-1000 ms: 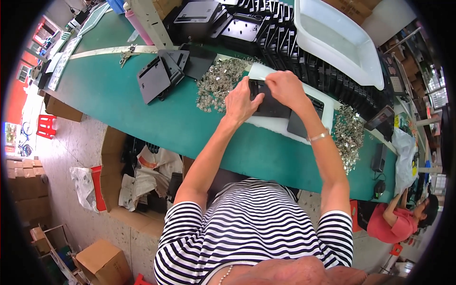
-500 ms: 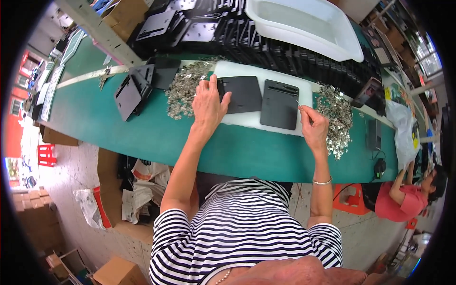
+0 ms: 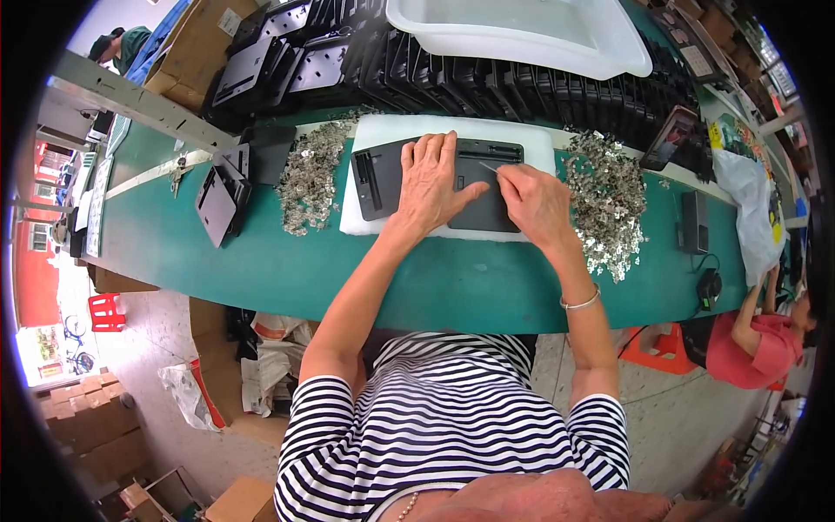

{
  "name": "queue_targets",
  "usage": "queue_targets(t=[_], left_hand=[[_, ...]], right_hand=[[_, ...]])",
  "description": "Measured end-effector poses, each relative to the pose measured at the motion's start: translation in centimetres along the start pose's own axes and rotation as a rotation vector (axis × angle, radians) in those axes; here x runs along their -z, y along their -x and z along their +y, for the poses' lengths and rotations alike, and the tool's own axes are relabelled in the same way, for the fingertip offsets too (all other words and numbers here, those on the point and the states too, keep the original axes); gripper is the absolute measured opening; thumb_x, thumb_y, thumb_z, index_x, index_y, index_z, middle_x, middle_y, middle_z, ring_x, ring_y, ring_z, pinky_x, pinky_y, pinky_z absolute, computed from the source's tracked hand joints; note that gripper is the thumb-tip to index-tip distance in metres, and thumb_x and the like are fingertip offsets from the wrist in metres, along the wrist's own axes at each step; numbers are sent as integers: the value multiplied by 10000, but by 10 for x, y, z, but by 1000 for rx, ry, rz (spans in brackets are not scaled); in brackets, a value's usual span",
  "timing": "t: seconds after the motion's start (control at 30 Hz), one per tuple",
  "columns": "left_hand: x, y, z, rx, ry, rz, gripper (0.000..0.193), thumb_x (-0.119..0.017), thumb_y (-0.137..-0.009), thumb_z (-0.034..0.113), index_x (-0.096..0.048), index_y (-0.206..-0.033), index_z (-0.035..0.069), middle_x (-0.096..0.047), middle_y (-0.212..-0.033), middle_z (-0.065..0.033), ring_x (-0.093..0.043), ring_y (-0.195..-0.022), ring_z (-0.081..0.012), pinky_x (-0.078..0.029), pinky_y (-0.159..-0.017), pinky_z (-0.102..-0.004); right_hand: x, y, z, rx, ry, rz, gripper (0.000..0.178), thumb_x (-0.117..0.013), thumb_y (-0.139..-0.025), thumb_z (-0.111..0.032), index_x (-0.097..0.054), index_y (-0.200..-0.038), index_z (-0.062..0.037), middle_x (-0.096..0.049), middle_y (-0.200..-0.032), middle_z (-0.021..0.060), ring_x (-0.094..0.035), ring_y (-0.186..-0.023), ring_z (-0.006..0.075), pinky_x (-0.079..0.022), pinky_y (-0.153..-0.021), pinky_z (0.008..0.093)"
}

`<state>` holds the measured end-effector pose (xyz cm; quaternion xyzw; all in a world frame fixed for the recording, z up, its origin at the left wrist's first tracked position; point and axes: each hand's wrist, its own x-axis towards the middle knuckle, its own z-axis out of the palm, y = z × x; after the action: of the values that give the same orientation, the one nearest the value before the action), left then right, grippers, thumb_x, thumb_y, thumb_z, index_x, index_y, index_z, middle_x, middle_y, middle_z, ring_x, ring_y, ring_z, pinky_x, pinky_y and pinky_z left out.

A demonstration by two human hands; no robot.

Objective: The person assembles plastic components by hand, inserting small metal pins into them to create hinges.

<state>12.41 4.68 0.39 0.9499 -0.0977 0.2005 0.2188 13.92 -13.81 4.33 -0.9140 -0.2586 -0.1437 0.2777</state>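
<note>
Green table (image 3: 252, 274) beneath, panels (image 3: 489, 211) lay on the white pad (image 3: 374, 130) under the left hand (image 3: 430, 189), thumb apart; right hand (image 3: 537, 204) pinched a strip (image 3: 489, 166); clips (image 3: 607, 200) beside the pad seemed unused.

The two flat, dark-grey rectangular panels (image 3: 487, 205) look like smooth matt plastic, while the white rectangular pad (image 3: 541, 148) beneath them has a soft, foam-like surface with a slightly uneven edge. The right-hand heap of small silvery pieces (image 3: 609, 196) looks like shiny metal, and the dark-green tabletop (image 3: 270, 270) is smooth with a dull sheen. The wide white tub (image 3: 522, 43) looks like smooth plastic, the brown box (image 3: 196, 56) matt cardboard, and the black-and-white striped shirt (image 3: 461, 404) soft cloth.
</note>
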Motion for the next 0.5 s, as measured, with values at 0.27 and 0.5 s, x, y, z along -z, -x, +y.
queue_targets(t=[0.27,0.5], left_hand=[[3,-1,0,56,65,1,860,-819,-655,465,-486,-1297,2,-516,-1161,-162,-419,-1178,-344,-280,-1037,-462],[2,-2,-4,52,61,5,858,-833,-633,460,-501,-1283,9,-555,-1100,-148,-449,-1153,-333,-270,-1039,-477]], right_hand=[[-18,-27,7,209,184,-52,146,-598,-853,-141,-615,-738,-53,-626,-698,88,-661,-632,274,-522,-544,370],[-20,-37,13,252,179,-162,109,-615,-855,-159,-653,-793,-78,-590,-653,72,-625,-587,286,-474,-493,383]])
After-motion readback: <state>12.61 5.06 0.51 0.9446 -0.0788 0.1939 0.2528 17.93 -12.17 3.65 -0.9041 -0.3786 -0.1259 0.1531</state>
